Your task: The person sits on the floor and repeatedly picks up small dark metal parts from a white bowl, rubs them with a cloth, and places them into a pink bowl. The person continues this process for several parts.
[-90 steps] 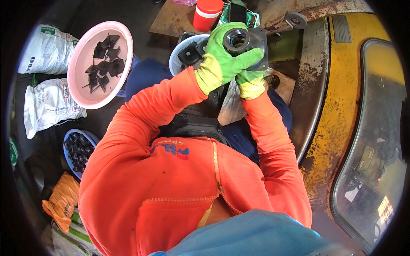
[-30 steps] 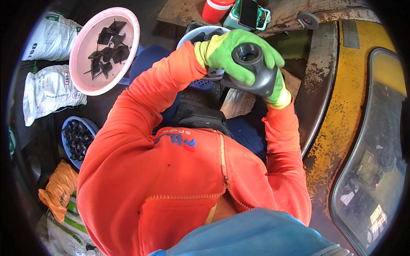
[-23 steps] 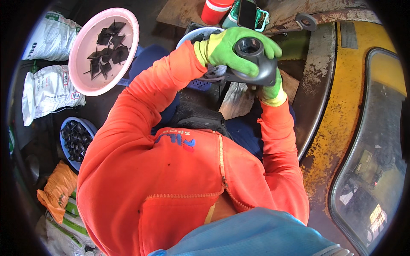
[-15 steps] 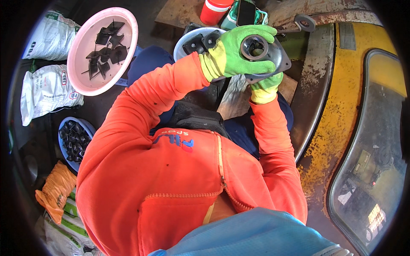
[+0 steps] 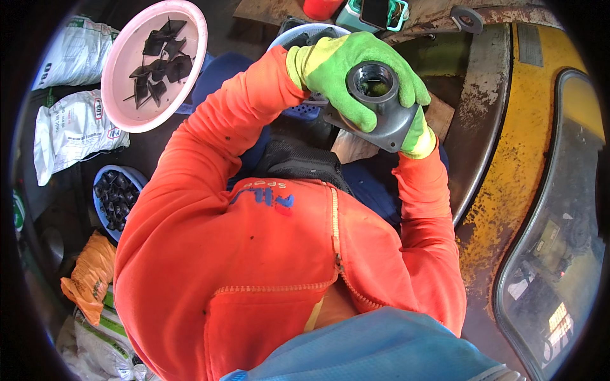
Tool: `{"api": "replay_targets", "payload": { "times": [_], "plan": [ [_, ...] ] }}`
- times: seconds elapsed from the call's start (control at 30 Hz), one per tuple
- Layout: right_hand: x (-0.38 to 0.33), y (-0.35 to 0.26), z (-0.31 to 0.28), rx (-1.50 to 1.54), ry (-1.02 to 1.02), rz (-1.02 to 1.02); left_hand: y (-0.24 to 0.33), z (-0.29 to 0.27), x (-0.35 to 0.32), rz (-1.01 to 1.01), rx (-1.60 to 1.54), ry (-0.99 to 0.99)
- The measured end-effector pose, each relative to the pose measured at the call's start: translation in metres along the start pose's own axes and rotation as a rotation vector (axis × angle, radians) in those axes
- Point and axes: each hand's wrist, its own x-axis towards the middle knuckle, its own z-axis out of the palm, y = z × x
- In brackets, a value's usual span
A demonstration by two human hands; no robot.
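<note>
Hands in green gloves hold a grey metal casting (image 5: 380,108) up in front of an orange-sleeved worker, seen from above. The casting is a flat, roughly square plate with rounded corners, from which rises a short thick collar with a round bore, dark inside and open toward the camera. Its surface is matt and uniformly grey. The left hand (image 5: 346,73) wraps over the far and left sides, fingers curled and clamped around the collar. The right hand (image 5: 416,127) sits beneath the plate's right edge, mostly hidden by the part; only a strip of glove and cuff shows, so how its fingers lie cannot be told. The piece is held above a blue basket (image 5: 308,109), right of a pink basin (image 5: 121,111) filled with black angular pieces. Nearer on the left, a small blue bowl (image 5: 96,203) holds more dark parts, beside white sacks (image 5: 70,127) and an orange bag (image 5: 89,276). To the right runs a worn yellow machine body (image 5: 508,184).
</note>
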Motion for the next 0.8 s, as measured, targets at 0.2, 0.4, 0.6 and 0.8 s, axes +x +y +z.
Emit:
{"api": "replay_targets", "payload": {
  "times": [0.2,0.4,0.6,0.8],
  "plan": [
    [0.013,-0.004,0.003,0.051,0.174,-0.005,-0.009,-0.014,0.009,0.104,-0.083,-0.194],
    [0.036,0.009,-0.010,0.089,0.514,0.140,0.003,-0.018,0.012,-0.079,0.666,0.316],
    [0.031,0.010,0.021,0.674,0.640,0.336,-0.023,0.026,0.009,0.069,0.480,0.670],
    [0.028,0.004,-0.006,-0.015,0.355,0.066,-0.012,0.011,0.001,0.066,0.424,0.423]
  ]
}}
